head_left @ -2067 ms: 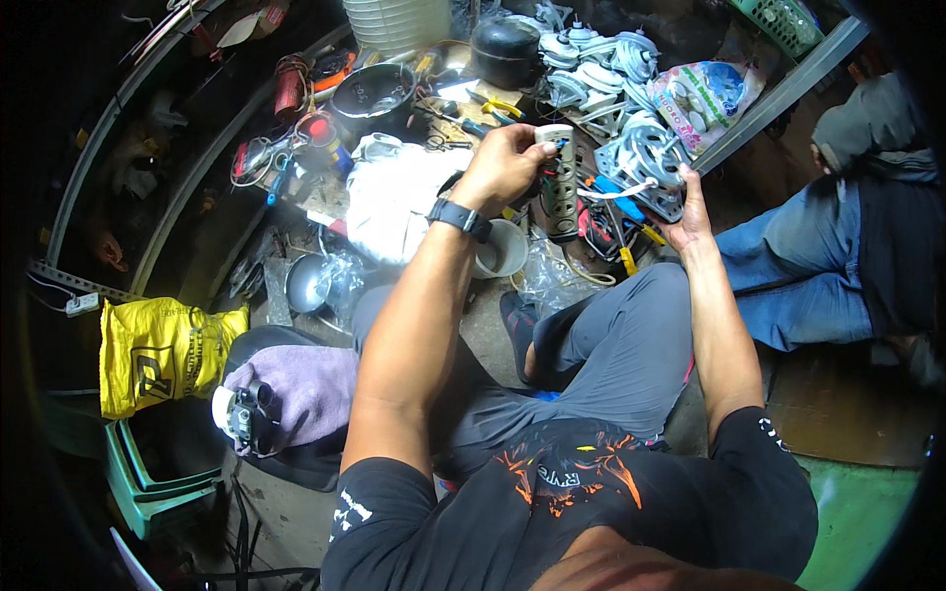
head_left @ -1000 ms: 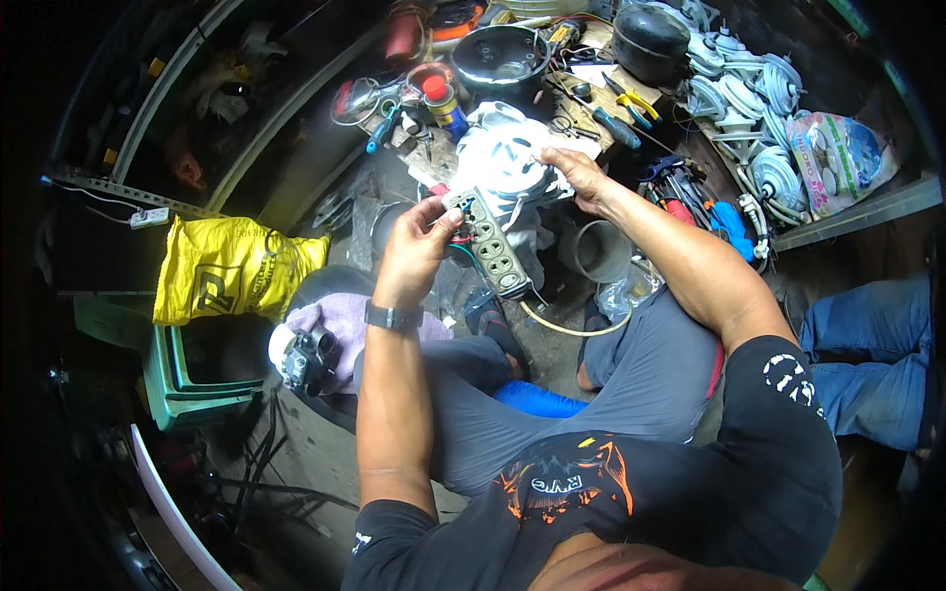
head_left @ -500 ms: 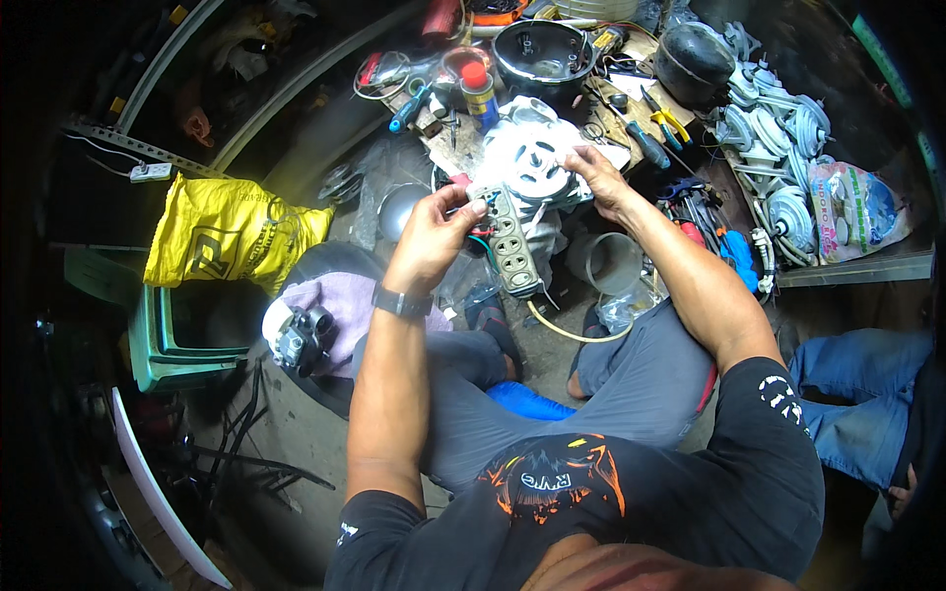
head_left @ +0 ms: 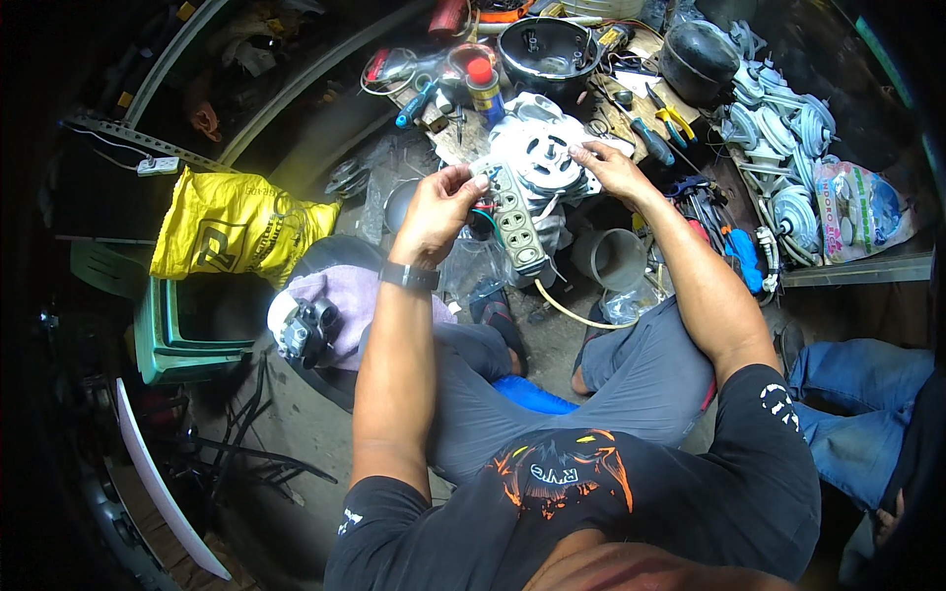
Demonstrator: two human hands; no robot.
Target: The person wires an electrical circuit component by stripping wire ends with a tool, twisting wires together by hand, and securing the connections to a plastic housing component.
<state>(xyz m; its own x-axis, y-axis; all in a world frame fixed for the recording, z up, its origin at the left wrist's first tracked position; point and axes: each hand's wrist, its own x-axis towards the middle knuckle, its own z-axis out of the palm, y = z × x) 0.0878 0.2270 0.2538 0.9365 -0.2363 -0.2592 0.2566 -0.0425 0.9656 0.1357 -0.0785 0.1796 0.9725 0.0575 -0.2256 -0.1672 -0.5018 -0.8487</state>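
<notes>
My left hand [head_left: 440, 209] is closed at the upper end of a grey power strip [head_left: 517, 225], thumb against its corner. Thin red and green wires show beside the thumb; where they end is hidden. The strip tilts down toward me, its pale cord [head_left: 572, 313] looping below. Behind it a white fan motor [head_left: 548, 169], round with slots and a central shaft, rests on the cluttered work surface. My right hand [head_left: 613, 173] reaches in from the right, finger and thumb closed at the motor's right rim.
A red-capped spray can [head_left: 485, 94], black bowl [head_left: 547, 57], pliers [head_left: 672, 116] and screwdriver [head_left: 650, 141] crowd the surface. Several grey motors [head_left: 774, 133] are piled at the right. A clear container [head_left: 609, 258] stands below. A yellow bag [head_left: 236, 227] lies left; a person in jeans [head_left: 862, 394] sits right.
My left hand and the power strip have risen slightly together, away from me. My right hand stays at the motor's rim, its finger and thumb a little shifted. The whole view has moved slightly.
</notes>
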